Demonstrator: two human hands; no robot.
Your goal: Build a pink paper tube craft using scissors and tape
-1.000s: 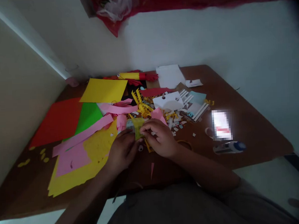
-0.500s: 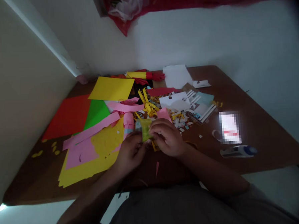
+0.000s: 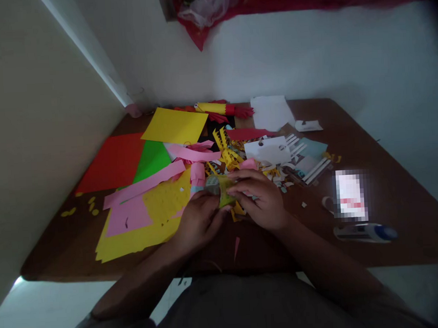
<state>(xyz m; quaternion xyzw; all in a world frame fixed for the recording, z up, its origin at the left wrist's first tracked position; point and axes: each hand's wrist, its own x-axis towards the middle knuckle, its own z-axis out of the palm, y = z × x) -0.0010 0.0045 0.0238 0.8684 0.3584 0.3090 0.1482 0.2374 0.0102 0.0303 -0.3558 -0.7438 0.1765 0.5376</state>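
Both hands meet over the middle of a brown table (image 3: 389, 194). Between their fingertips is a small yellow-green paper piece (image 3: 225, 192). My left hand (image 3: 200, 221) pinches it from the left and below. My right hand (image 3: 263, 201) grips it from the right, fingers curled over its top edge. Under and behind the hands lies a heap of yellow and pink paper scraps (image 3: 228, 158). A narrow pink sliver (image 3: 237, 245) rests on the table just in front of the hands.
Large sheets lie at the left: red (image 3: 112, 162), green (image 3: 152, 160), yellow (image 3: 175, 125), pink strips (image 3: 143, 185). White card pieces (image 3: 269, 150) and a white sheet (image 3: 271, 112) sit behind. A glue tube (image 3: 365, 233) and a blurred white object (image 3: 350, 195) are at the right. Walls close in left and behind.
The camera view has drifted, so everything sits further right in the picture. Both hands stay together on the yellow-green paper piece, working it slightly.
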